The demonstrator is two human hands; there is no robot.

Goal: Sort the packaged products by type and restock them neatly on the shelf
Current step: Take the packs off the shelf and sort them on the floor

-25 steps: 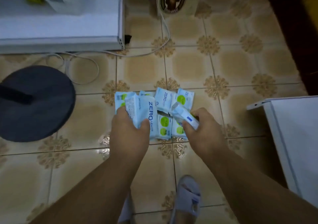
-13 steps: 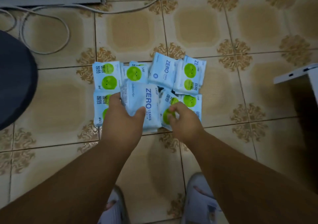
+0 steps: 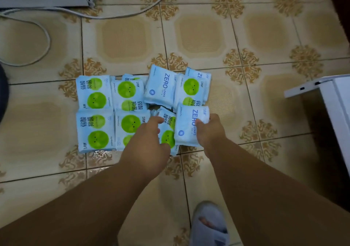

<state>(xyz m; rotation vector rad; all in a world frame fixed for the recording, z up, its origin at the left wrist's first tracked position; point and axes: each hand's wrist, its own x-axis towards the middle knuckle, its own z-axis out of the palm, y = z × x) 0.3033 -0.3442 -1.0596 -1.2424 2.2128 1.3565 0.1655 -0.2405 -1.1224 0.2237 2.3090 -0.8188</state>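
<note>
Head camera looks straight down at a patterned tile floor (image 3: 198, 35), where light-blue packets lie in a rough block of two rows. On the left sit four green-dot packets (image 3: 93, 92) side by side and flat, two in the far row and two in the near row, edges touching. Farther right in the far row a ZERO LEAKS packet (image 3: 161, 86) lies tilted, overlapping another green-dot packet beside it, with one more ZERO packet partly hidden behind that. The right hand (image 3: 210, 130) grips a second ZERO LEAKS packet (image 3: 187, 128) at the near right corner of the block, fingers curled over its right edge and thumb beneath, out of sight. The left hand (image 3: 145, 141) hovers over the near row with its index finger stretched forward, the tip touching a green-dot packet (image 3: 166, 130) that lies partly under the held one; the other fingers are loosely bent and hold nothing. A white shelf unit (image 3: 337, 102) stands at the right edge, well apart from the packets. A white cable (image 3: 45, 35) loops across the floor at upper left, and a slippered foot (image 3: 210, 225) shows below.
</note>
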